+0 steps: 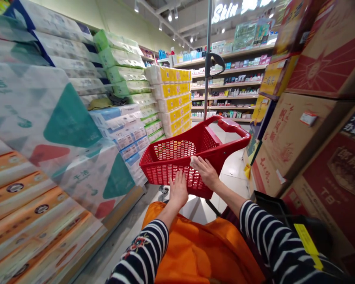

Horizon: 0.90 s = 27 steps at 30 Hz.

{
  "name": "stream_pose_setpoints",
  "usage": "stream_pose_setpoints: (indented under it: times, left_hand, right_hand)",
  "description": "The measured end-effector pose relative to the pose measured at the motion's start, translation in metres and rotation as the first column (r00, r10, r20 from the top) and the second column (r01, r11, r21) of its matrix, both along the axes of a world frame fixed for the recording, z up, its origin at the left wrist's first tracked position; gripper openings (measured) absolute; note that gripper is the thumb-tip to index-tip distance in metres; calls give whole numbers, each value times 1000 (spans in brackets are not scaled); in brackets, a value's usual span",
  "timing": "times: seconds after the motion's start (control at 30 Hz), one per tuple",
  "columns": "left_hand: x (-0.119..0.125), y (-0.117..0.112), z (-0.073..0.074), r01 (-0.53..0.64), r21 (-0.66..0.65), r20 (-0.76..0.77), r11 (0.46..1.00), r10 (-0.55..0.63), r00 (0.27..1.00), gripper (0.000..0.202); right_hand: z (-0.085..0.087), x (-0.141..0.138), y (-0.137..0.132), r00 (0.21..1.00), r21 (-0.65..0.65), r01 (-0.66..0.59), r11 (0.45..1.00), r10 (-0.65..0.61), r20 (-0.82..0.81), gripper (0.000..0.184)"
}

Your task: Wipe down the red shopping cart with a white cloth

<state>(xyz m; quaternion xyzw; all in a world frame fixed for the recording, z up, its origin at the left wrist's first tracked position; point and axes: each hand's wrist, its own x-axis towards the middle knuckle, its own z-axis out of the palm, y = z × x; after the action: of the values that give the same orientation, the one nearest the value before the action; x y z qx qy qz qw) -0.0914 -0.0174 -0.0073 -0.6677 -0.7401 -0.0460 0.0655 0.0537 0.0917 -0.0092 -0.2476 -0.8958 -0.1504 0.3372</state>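
Head view: my left hand [178, 190] lay flat and open on the red shopping basket [174, 150]. My right hand [205, 172] lay across it too, grip unclear.

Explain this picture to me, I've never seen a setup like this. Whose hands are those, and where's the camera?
These are a person's own bare hands, with no machine involved. The one picture comes from a camera worn on the head, looking forward and down, so striped sleeves enter from the bottom. The left hand and right hand lie open against a tilted red plastic shopping basket. Orange fabric sits below it. This is a shop aisle, with stacked tissue packs on the left, cardboard cartons on the right, and shelves ahead.
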Motion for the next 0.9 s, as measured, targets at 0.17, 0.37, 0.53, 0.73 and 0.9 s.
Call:
stream_pose_setpoints:
  times: [0.17,0.37,0.53,0.73,0.9]
  left_hand:
    - [11,-4,-4,84,7,10,996,-84,996,69]
    - [19,-2,-10,133,-44,32,990,-132,991,66]
    - [36,18,17,135,95,44,986,-139,989,72]
    - [60,23,31,252,145,22,957,-258,966,71]
    - [56,12,16,310,74,-18,948,-309,951,62]
  right_hand:
    - [-58,12,-10,977,-53,15,998,-3,215,47]
    - [-69,31,-29,971,-97,0,995,23,236,41]
    - [19,58,-9,969,53,156,986,-142,-203,45]
    - [15,81,-1,961,92,230,969,-212,-176,46]
    - [-47,75,-25,990,-1,117,993,-117,75,51]
